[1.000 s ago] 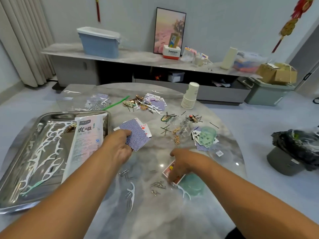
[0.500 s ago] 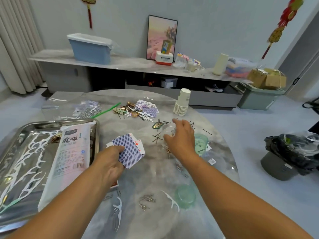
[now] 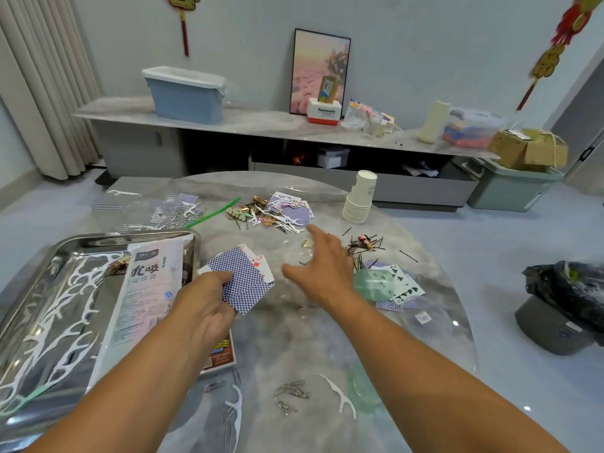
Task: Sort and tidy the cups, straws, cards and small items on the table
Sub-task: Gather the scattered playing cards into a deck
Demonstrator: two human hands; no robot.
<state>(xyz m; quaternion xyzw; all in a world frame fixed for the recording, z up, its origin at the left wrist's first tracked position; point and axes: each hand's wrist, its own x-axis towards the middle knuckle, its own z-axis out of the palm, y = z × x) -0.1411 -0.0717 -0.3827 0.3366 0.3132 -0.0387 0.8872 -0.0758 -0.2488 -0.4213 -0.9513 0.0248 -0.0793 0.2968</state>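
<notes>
My left hand [image 3: 209,302] grips a fan of blue-backed playing cards [image 3: 243,277] above the marble table [image 3: 294,338]. To their right, my right hand [image 3: 322,269] hovers with fingers spread over the table's middle and holds nothing. More cards [image 3: 397,284] lie face up by a green lid on the right. A mixed pile of cards, floss picks and hair clips [image 3: 277,212] sits farther back. A stack of paper cups [image 3: 359,202] stands at the back right. A green straw [image 3: 214,213] lies at the back left.
A steel tray [image 3: 39,308] on the left holds white floss picks and a straw packet [image 3: 147,289]. Black hairpins [image 3: 364,246] lie right of my right hand. Paper clips [image 3: 292,392], floss picks and a card box [image 3: 222,353] sit near me. A black bin [image 3: 568,308] stands at right.
My right hand has left the near edge of the table and moved up toward the middle, fingers now spread. The left hand has kept the card fan. The camera has tilted upward.
</notes>
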